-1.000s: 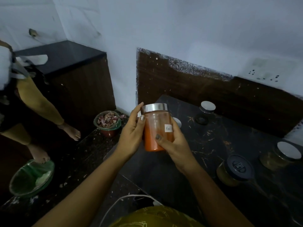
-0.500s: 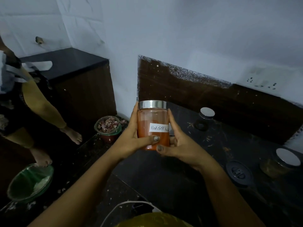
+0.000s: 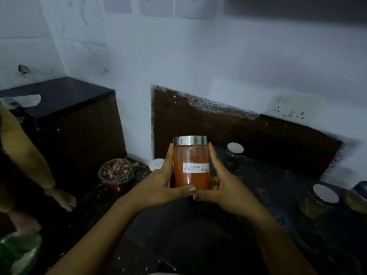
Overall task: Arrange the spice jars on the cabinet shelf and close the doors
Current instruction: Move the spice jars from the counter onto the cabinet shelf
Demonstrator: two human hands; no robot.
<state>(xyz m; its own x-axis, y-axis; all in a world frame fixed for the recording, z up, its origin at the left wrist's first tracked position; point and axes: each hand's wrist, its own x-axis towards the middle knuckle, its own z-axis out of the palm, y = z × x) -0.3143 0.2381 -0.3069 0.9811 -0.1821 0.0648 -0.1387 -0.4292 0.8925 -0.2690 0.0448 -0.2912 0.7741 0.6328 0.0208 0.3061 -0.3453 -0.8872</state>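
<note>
A glass jar of red chilli powder (image 3: 191,158) with a steel lid and a white handwritten label is held upright above the dark counter (image 3: 248,195). My left hand (image 3: 161,184) holds its left side and my right hand (image 3: 220,185) its right side, thumbs meeting under the label. More spice jars stand on the counter: a dark one with a steel lid (image 3: 234,152) at the back, a white-lidded one (image 3: 156,164) partly hidden behind my left hand, two with brownish contents (image 3: 317,201) (image 3: 357,197) at the right. A dark cabinet edge (image 3: 297,8) shows top right.
A black-lidded jar (image 3: 280,217) sits by my right forearm. A green bowl of reddish scraps (image 3: 116,172) stands on a lower ledge at the left, another green bowl (image 3: 17,253) bottom left. Another person's legs (image 3: 29,161) stand at the left. A wall socket (image 3: 290,108) sits above the counter.
The jar has been turned so its label faces me and lifted a little higher. Both thumbs now meet under the label. My view has tilted upward.
</note>
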